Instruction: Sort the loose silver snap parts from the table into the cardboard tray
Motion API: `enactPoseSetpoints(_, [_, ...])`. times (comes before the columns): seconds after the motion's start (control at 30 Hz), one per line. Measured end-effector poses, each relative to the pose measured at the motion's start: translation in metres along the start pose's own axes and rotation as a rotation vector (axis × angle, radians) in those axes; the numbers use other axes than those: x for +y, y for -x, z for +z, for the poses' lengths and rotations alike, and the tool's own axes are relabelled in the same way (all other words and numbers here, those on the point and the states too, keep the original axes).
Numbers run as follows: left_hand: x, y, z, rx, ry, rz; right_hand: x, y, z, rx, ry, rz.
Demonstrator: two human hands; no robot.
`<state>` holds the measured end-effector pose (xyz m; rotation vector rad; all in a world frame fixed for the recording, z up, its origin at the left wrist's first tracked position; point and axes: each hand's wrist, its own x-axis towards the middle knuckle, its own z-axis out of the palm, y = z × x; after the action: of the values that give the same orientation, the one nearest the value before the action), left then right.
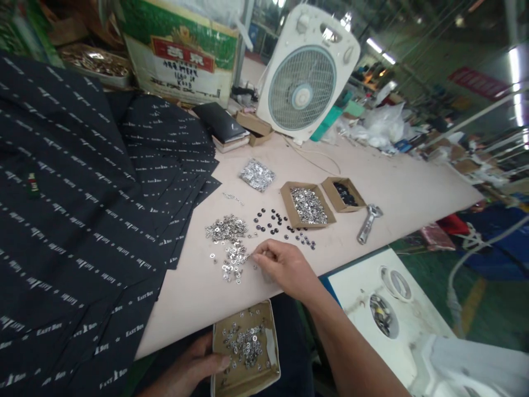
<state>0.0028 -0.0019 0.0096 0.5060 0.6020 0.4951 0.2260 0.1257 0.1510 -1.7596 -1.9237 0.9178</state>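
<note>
Right hand: over the table (173,309), palm down; this hand (285,266) has its fingers curled and its thumb and index tips close together, right at the edge of the loose metal pieces; whether a piece sits between the tips, one cannot tell.
Left hand: below the table edge; this hand (198,366) grips the open tray (270,361), thumb over the side wall and inside, the other fingers mostly hidden.
Tray contents: small silvery pieces (248,344) scattered over its floor, thickest near the middle.
Loose metal pieces: a spread heap (227,227) on the table, just ahead of the right fingertips, with a smaller cluster trailing toward the person.
Dark round pieces: a scatter (269,225) beyond the right hand, between the heap and the boxes.
Boxes: a cardboard box (287,205) full of silvery pieces; just beside it, a smaller box (330,197) with black pieces.
Clear bag: packed with silvery bits (257,175), farther back.
Metal tool: lying (367,225) near the table's right edge.
Dark cloth: printed with white lettering (82,220), covering the left side.
Fan: white, upright (303,94), at the back.
</note>
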Motion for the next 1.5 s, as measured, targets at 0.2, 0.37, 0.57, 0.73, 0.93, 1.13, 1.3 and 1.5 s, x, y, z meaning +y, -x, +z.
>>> enactPoseSetpoints(0.2, [0.0, 0.002, 0.003, -0.004, 0.019, -0.035, 0.021, -0.013, -0.033, 0.294, -0.348, 0.12])
enactPoseSetpoints(0.37, [-0.001, 0.0, 0.004, 0.001, 0.033, -0.027, 0.037, -0.041, -0.072, 0.641, -0.1, 0.142])
enactPoseSetpoints(0.57, [-0.005, 0.0, -0.002, -0.033, -0.018, 0.005, 0.058, -0.086, -0.099, 0.613, 0.284, 0.017])
enactPoseSetpoints(0.73, [-0.013, -0.001, -0.01, -0.002, -0.034, 0.02, 0.047, -0.071, -0.077, 0.658, 0.261, -0.085])
enactPoseSetpoints(0.93, [-0.009, -0.001, -0.008, -0.001, -0.007, -0.002, 0.012, -0.009, -0.015, 0.136, 0.078, -0.282])
enactPoseSetpoints(1.13, [-0.009, 0.0, -0.007, -0.026, -0.024, 0.024, 0.013, -0.001, 0.017, 0.03, 0.14, -0.25])
enactPoseSetpoints(1.3, [-0.007, 0.0, -0.006, 0.003, -0.03, 0.012, 0.009, -0.01, 0.015, -0.025, 0.243, -0.244])
enactPoseSetpoints(1.5, [-0.008, 0.0, -0.007, -0.014, -0.031, 0.033, 0.001, -0.013, 0.009, -0.089, 0.268, -0.284])
